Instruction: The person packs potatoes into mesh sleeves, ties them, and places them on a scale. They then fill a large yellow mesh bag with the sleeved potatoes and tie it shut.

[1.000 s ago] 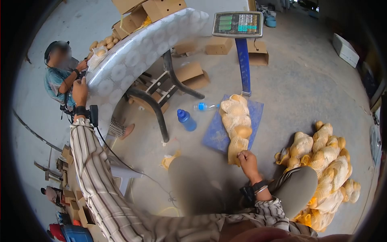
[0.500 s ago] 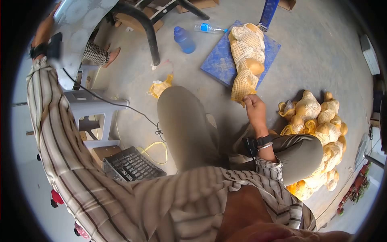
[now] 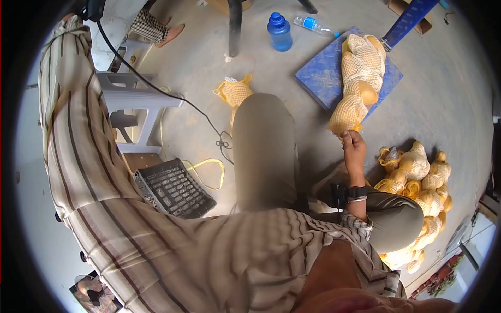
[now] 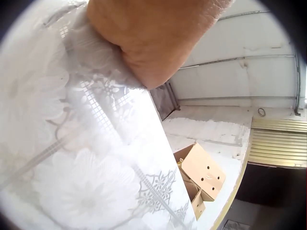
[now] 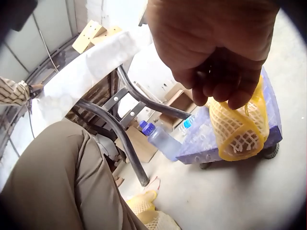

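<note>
A long net bag (image 3: pixel 355 83) filled with large yellow-brown, potato-like produce lies along the blue scale platform (image 3: pixel 323 78). Its near end hangs past the platform's front edge. There my right hand (image 3: pixel 355 151) pinches the gathered netting between curled fingers. In the right wrist view, the yellow end of the netting (image 5: pixel 240 136) hangs just below those fingers. My left hand (image 4: pixel 153 38) is stretched far to the left, its heel on the patterned tablecloth (image 4: pixel 86 182); its fingers are hidden.
More filled net bags (image 3: pixel 425 177) are piled right of my knee. A blue jug (image 3: pixel 280 32) and a clear bottle (image 3: pixel 315 25) are beyond the platform. A small net bag (image 3: pixel 235 91), a black crate (image 3: pixel 175 188), a grey stool (image 3: pixel 138 107) and a trailing cable (image 3: pixel 193 107) are to the left.
The head view has tilted down, then swung left, so the table and scale display have left it. My right hand keeps its hold at the bag's near end, and the bag stays on the platform.
</note>
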Action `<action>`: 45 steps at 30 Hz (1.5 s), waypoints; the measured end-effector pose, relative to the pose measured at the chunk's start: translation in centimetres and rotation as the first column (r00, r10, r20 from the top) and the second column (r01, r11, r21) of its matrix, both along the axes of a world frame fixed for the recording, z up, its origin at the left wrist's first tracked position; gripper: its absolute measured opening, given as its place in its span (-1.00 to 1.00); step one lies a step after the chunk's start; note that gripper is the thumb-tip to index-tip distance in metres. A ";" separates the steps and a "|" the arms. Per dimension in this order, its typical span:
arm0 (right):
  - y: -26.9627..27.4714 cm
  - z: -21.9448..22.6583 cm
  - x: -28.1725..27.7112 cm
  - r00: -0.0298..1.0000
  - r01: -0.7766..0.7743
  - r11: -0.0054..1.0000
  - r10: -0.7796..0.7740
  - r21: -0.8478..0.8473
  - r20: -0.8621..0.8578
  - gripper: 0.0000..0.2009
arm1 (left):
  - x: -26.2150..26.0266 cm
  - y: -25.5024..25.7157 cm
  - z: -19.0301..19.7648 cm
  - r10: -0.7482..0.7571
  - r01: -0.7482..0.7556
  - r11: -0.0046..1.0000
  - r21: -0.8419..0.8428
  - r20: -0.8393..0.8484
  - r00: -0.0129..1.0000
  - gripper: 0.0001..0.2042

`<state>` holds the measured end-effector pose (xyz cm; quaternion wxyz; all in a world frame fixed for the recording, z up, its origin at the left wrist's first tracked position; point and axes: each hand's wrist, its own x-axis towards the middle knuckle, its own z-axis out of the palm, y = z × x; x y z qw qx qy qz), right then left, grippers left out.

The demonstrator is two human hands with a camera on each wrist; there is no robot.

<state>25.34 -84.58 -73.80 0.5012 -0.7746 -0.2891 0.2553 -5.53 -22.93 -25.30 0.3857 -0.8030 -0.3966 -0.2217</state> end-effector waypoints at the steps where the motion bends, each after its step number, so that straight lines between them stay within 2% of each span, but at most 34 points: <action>1: -0.2 -0.3 0.0 1.000 0.010 1.000 -0.010 0.008 -0.006 -0.75 | 0.0 -0.1 -0.2 -0.002 0.002 1.000 -0.004 0.003 1.000 -0.64; 17: -0.7 0.1 0.1 1.000 0.010 0.997 -0.008 -0.081 0.027 -0.74 | -0.4 0.4 -2.2 -0.048 0.048 0.999 -0.022 0.006 0.999 -0.59; 19: -0.6 0.8 -0.1 0.999 0.024 0.984 -0.028 -0.175 -0.022 -0.78 | 0.4 0.8 -2.0 -0.063 0.063 0.998 -0.017 0.003 0.998 -0.59; 20: -0.7 0.5 0.0 0.998 0.057 0.984 -0.058 -0.169 -0.001 -0.78 | 0.6 1.1 -1.9 -0.071 0.071 0.997 -0.012 -0.001 0.998 -0.58; 23: -1.0 -1.6 0.1 0.979 0.002 0.999 0.006 -0.037 0.206 -0.78 | 1.8 2.2 -1.1 -0.086 0.086 0.996 0.009 -0.015 0.996 -0.57; 25: -1.3 -0.3 0.2 0.959 0.017 1.000 -0.013 -0.011 0.282 -0.79 | 2.5 2.8 -0.8 -0.094 0.094 0.995 0.018 -0.011 0.996 -0.56; 27: -0.7 1.9 -0.5 0.997 0.034 0.994 -0.027 -0.103 0.074 -0.79 | 2.5 2.7 -0.5 -0.110 0.110 0.994 0.027 -0.002 0.994 -0.55; 30: -0.8 1.3 -0.1 0.985 0.017 0.998 -0.007 -0.053 0.175 -0.80 | 2.4 2.4 0.4 -0.148 0.147 0.988 0.036 0.030 0.988 -0.54; 33: -1.0 1.2 0.0 0.985 0.025 0.998 -0.014 -0.061 0.172 -0.80 | 2.8 2.4 0.5 -0.213 0.211 0.977 0.036 0.066 0.975 -0.52; 37: -0.9 2.2 -0.3 0.994 0.059 0.998 -0.059 0.000 0.097 -0.82 | 3.5 1.0 1.5 -0.067 0.067 0.998 0.003 0.000 0.998 -0.57; 38: -0.8 2.2 -0.3 0.991 0.081 0.996 -0.084 0.034 0.103 -0.82 | 3.7 0.6 1.8 -0.021 0.021 0.999 -0.025 -0.013 1.000 -0.58; 41: -0.9 1.9 -0.1 0.990 0.028 1.000 -0.027 -0.004 0.139 -0.81 | 3.8 -0.8 1.3 0.101 -0.105 0.991 -0.080 -0.050 0.994 -0.61; 45: -0.8 1.7 -0.3 0.985 0.051 0.998 -0.055 0.027 0.162 -0.78 | 4.6 -2.5 0.6 0.194 -0.207 0.968 -0.144 -0.100 0.976 -0.65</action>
